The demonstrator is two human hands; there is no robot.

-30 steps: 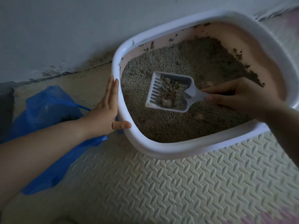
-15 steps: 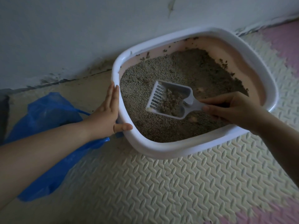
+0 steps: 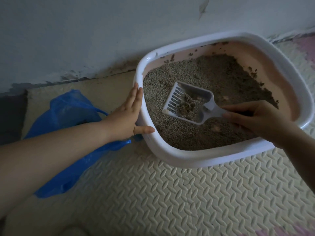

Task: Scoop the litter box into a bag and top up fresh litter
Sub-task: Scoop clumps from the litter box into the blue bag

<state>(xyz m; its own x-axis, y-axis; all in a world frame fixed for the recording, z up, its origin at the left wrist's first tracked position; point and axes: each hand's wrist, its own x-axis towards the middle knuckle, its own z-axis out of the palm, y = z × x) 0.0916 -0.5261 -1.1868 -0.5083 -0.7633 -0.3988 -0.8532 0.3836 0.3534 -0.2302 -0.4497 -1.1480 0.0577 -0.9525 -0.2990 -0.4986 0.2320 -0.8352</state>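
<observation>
scoop [image 3: 187, 103] carrying clumps, hovering over grey litter [image 3: 170, 133] inside the white litter box [image 3: 187, 160] | your right hand [image 3: 255, 120] is gripping its handle | your left hand [image 3: 127, 114] is pressing flat, fingers straight, on the box's left rim | blue bag [image 3: 68, 116] is lying just left, on the foam mat [image 3: 170, 201]

Inside litter box [image 3: 187, 160]: scoop [image 3: 201, 94] with clumps, handle gripped by right hand [image 3: 259, 120]. At its left wall — left hand [image 3: 126, 113] pressed flat. Beyond that side, blue bag [image 3: 68, 113].
</observation>
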